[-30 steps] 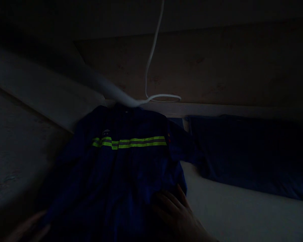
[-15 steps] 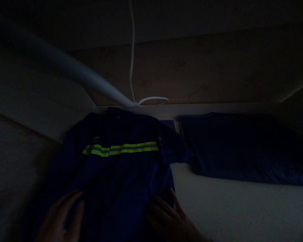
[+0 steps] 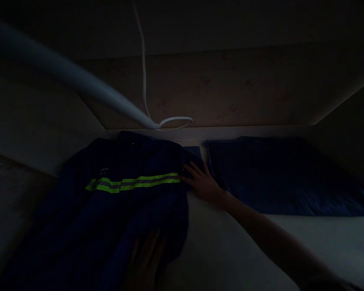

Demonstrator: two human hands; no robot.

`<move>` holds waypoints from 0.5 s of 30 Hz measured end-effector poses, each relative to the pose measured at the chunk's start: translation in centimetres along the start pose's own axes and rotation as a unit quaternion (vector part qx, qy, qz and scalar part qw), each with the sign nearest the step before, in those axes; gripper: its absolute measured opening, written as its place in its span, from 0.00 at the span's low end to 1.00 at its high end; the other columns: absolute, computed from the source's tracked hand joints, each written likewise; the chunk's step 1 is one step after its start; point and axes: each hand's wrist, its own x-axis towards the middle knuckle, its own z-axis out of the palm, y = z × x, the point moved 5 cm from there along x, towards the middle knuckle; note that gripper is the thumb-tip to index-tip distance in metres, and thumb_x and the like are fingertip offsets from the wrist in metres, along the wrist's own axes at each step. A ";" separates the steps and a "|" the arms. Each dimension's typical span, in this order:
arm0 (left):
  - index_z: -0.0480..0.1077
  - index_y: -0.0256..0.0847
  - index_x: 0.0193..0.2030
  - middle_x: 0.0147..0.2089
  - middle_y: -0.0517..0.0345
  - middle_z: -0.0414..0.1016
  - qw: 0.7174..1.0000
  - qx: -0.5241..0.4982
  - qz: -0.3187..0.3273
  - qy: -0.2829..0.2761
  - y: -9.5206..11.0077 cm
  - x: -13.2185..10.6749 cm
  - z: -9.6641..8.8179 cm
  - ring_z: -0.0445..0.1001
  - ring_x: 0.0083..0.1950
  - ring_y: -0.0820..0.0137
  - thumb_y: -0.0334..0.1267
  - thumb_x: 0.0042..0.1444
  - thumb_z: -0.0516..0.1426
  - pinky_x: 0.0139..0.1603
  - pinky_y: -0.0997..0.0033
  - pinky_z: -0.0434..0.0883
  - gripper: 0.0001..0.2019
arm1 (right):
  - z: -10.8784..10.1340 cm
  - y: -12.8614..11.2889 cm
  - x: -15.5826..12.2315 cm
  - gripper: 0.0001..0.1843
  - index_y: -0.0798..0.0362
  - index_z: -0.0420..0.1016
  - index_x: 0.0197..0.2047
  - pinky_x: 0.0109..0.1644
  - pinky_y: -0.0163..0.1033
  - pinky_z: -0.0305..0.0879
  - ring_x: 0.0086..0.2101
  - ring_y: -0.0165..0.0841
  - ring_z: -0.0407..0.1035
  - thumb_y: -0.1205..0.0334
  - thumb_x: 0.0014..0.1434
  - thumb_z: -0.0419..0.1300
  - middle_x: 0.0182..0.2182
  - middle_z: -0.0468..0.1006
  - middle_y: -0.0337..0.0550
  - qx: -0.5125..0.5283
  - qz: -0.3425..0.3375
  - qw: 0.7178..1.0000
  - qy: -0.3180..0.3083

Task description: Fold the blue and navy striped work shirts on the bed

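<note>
A dark blue work jacket point(image 3: 139, 206) lies spread out, with a yellow-green and grey reflective band point(image 3: 151, 180) across its chest and its collar toward the wall. My right hand point(image 3: 201, 182) rests on the jacket's right-hand sleeve near the shoulder, fingers spread. Low in the view, my left hand point(image 3: 147, 258) lies on the lower body of the jacket with its fingers stretched out. The light is very dim, so the cloth's folds and lower edge are hard to make out.
A folded dark blue cloth point(image 3: 285, 178) lies at the right on the pale surface point(image 3: 230, 242). A whitish pole point(image 3: 87, 85) slants in from the upper left, and a white cord point(image 3: 144, 68) hangs by its end. Behind stands a flower-patterned wall point(image 3: 239, 89).
My right hand has moved up from the jacket's side to its sleeve. My left hand has shifted right onto the jacket's lower body. The sleeve now lies closer to the body.
</note>
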 end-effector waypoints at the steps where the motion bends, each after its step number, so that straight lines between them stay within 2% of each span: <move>1: 0.60 0.46 0.69 0.69 0.54 0.62 1.000 0.007 -0.014 -0.008 -1.1 0.1 -0.2 0.70 0.64 0.61 0.48 0.60 0.54 0.57 0.57 0.73 0.30 | 0.4 1.1 1.4 0.35 0.38 0.58 0.69 0.65 0.75 0.31 0.69 0.53 0.41 0.64 0.62 0.59 0.72 0.50 0.50 -0.007 0.000 1.000 -0.009; 3: 0.60 0.48 0.69 0.70 0.55 0.61 0.999 0.008 -0.042 -0.025 -2.8 0.4 -0.4 0.69 0.65 0.59 0.50 0.60 0.54 0.58 0.55 0.73 0.30 | 0.6 2.5 3.7 0.36 0.43 0.54 0.71 0.68 0.68 0.35 0.68 0.48 0.47 0.63 0.62 0.59 0.71 0.53 0.50 0.007 -0.013 1.000 -0.026; 5: 0.59 0.50 0.69 0.70 0.55 0.60 0.998 0.001 -0.044 -0.044 -3.6 0.6 -0.5 0.68 0.65 0.59 0.49 0.61 0.54 0.58 0.54 0.73 0.29 | 0.1 3.4 5.2 0.39 0.48 0.52 0.72 0.70 0.57 0.41 0.66 0.43 0.53 0.60 0.61 0.61 0.70 0.56 0.50 0.058 -0.041 0.996 -0.055; 7: 0.60 0.51 0.69 0.70 0.56 0.60 0.998 0.003 -0.024 -0.061 -3.5 0.6 -0.4 0.68 0.65 0.60 0.46 0.61 0.54 0.57 0.55 0.75 0.28 | -0.7 4.6 6.2 0.46 0.52 0.52 0.72 0.70 0.47 0.48 0.66 0.40 0.55 0.54 0.56 0.67 0.69 0.57 0.50 0.118 -0.058 0.986 -0.099; 9: 0.62 0.53 0.67 0.69 0.59 0.62 0.998 0.006 0.027 -0.057 -2.4 0.3 -0.3 0.70 0.63 0.63 0.41 0.60 0.54 0.55 0.60 0.76 0.27 | -1.6 6.7 6.8 0.52 0.54 0.51 0.72 0.68 0.43 0.51 0.66 0.40 0.54 0.52 0.51 0.70 0.69 0.56 0.51 0.161 -0.036 0.979 -0.121; 10: 0.62 0.54 0.67 0.68 0.61 0.65 0.997 0.001 0.060 -0.046 -1.6 0.1 -0.3 0.72 0.62 0.64 0.40 0.59 0.54 0.54 0.62 0.76 0.27 | -2.0 8.2 7.0 0.52 0.54 0.51 0.72 0.68 0.43 0.51 0.66 0.40 0.54 0.51 0.51 0.70 0.69 0.57 0.51 0.171 -0.007 0.978 -0.116; 12: 0.62 0.55 0.67 0.63 0.62 0.70 0.992 -0.027 0.117 -0.023 0.0 -0.3 -0.5 0.76 0.57 0.66 0.40 0.59 0.54 0.53 0.65 0.77 0.28 | -2.8 11.9 7.3 0.45 0.58 0.53 0.71 0.67 0.43 0.52 0.65 0.41 0.56 0.52 0.57 0.66 0.68 0.59 0.54 0.161 0.094 0.980 -0.069; 15: 0.53 0.60 0.70 0.60 0.63 0.73 0.981 -0.135 0.128 -0.053 0.8 0.3 -2.1 0.78 0.53 0.68 0.42 0.59 0.56 0.51 0.69 0.77 0.33 | -3.8 16.2 6.7 0.35 0.65 0.56 0.69 0.65 0.45 0.56 0.64 0.45 0.58 0.58 0.64 0.57 0.67 0.58 0.63 0.094 0.275 0.957 0.017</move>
